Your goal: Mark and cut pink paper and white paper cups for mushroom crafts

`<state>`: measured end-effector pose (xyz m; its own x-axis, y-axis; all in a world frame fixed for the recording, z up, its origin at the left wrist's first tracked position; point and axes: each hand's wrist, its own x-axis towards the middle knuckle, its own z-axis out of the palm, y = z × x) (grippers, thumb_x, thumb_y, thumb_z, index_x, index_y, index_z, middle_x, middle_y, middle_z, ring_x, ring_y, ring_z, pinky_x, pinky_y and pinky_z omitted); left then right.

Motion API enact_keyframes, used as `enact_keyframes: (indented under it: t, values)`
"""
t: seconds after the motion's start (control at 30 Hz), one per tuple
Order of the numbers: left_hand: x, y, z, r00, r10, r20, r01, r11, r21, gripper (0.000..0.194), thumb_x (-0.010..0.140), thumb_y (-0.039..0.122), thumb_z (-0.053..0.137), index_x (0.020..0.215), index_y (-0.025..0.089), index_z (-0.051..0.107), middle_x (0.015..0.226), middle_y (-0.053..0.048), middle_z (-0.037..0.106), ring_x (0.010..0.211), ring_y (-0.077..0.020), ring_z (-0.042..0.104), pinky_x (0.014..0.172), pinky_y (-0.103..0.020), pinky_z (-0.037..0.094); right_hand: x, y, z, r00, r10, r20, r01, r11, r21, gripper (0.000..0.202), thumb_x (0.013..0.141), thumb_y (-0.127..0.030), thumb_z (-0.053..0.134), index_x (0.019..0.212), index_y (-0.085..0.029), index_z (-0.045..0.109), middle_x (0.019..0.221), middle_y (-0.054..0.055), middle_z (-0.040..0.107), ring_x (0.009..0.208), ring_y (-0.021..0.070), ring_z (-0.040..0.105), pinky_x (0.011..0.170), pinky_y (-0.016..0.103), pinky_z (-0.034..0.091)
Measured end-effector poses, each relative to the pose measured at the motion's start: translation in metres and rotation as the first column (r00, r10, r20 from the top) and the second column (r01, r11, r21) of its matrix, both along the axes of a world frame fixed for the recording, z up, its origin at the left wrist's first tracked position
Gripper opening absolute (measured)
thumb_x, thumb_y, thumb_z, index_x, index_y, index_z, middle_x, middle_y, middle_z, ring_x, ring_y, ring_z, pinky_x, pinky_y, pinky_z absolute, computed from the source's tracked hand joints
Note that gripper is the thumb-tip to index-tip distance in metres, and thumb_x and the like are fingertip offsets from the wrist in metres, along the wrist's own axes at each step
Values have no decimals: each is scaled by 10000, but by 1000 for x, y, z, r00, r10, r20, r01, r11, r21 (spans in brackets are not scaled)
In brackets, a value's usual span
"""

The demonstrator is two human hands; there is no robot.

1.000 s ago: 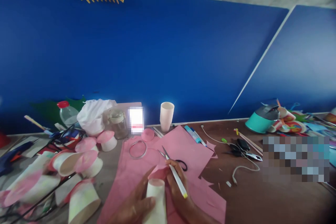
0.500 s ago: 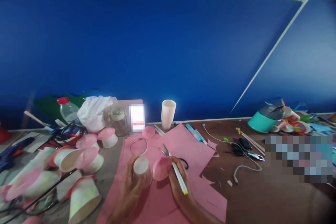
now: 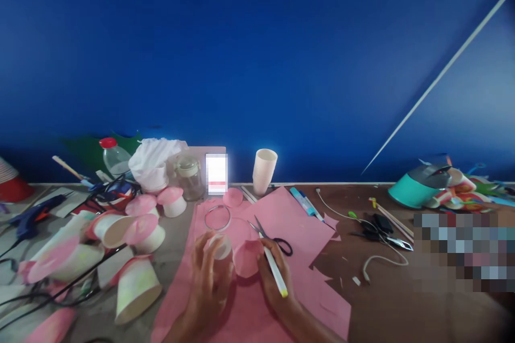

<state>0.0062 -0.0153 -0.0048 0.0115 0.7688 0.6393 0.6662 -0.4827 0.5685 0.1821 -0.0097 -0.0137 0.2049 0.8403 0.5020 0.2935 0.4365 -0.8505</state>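
My left hand (image 3: 209, 273) is curled round a small white paper cup (image 3: 221, 247), which stands base-up; the fingers hide much of its side. In my right hand (image 3: 279, 273) are a round piece of pink paper (image 3: 246, 258), pinched at its edge, and a white marker (image 3: 274, 269) with a yellow end. The pink disc is beside the cup. Behind it lie scissors (image 3: 261, 228) with dark handles, their blades apart. A thin metal ring (image 3: 218, 218) rests on the pink paper sheet (image 3: 298, 225) beyond my left hand.
Several paper cups with pink discs (image 3: 172, 202) crowd the left side, near a blue glue gun (image 3: 32, 220). A glass jar (image 3: 189, 179) and a stack of white cups (image 3: 264, 171) stand at the back. Cables (image 3: 386, 260) and a teal container (image 3: 414, 188) are on the right.
The fingers of my left hand have shifted up and over the cup. My right hand keeps the pink disc and marker nearly in place. The view has moved slightly.
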Motion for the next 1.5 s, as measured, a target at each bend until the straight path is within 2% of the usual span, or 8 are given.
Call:
enact_keyframes:
  t: [0.13,0.33,0.57,0.77,0.93,1.17,1.37,1.5]
  values:
    - [1,2,-1,999,50,2,-50,999,3,426,939,184,519,1349,276,443,1357,-151,498,1301,-329,494,1039,-560,489,0,0,-2,998,-7,65,5,1000,18,186,939,-233,552,1085,-238,667,939,49,752,819,225,730,728,315,594]
    - [-1,3,-7,1000,21,-2,-21,1000,2,434,909,192,563,1335,249,503,1384,-174,507,1318,-335,495,1062,-530,480,2,-2,-7,979,13,204,-15,1000,5,181,957,-233,538,1101,-239,646,972,63,745,872,240,721,763,354,591]
    - [-1,7,-22,999,49,-4,-49,998,-49,423,908,296,598,1321,241,525,1435,-176,466,1324,-349,509,1040,-575,497,1,-2,-16,925,-123,360,52,978,200,231,961,-212,547,1173,-238,635,999,68,762,883,246,719,770,387,601]
    - [1,7,-25,1000,22,-7,-23,996,-83,480,884,350,638,1334,219,534,1430,-205,484,1333,-375,513,1010,-573,530,2,0,-15,878,-90,469,8,985,174,246,960,-176,510,1172,-261,602,974,67,778,823,267,735,799,460,576]
    - [4,7,-20,998,34,-46,-39,995,-94,460,939,279,546,1381,188,455,1444,-211,458,1334,-335,522,1020,-535,530,2,1,-10,876,-89,474,-19,976,217,328,934,-137,516,1245,-229,560,1018,74,752,890,261,727,878,488,553]
    - [2,9,-19,996,77,-38,-80,993,-89,413,941,235,509,1349,173,486,1417,-222,464,1329,-334,512,1023,-513,514,2,-1,-1,911,-64,408,-3,987,162,341,919,-131,531,1250,-212,542,959,60,699,828,215,681,758,388,572]
    - [-1,12,-15,992,123,-19,-124,991,-44,529,911,227,557,1416,165,410,1392,-208,474,1355,-350,451,1054,-572,476,2,-4,4,909,-85,408,-2,978,208,389,914,-124,533,1290,-220,523,1012,81,707,900,242,683,810,423,573]
    - [1,11,-11,994,111,-12,-112,990,-83,542,917,192,546,1428,168,366,1390,-187,463,1353,-347,446,1063,-576,476,1,-11,10,892,-98,442,-27,963,270,469,898,-100,516,1348,-225,478,1102,101,694,1028,287,672,940,530,540]
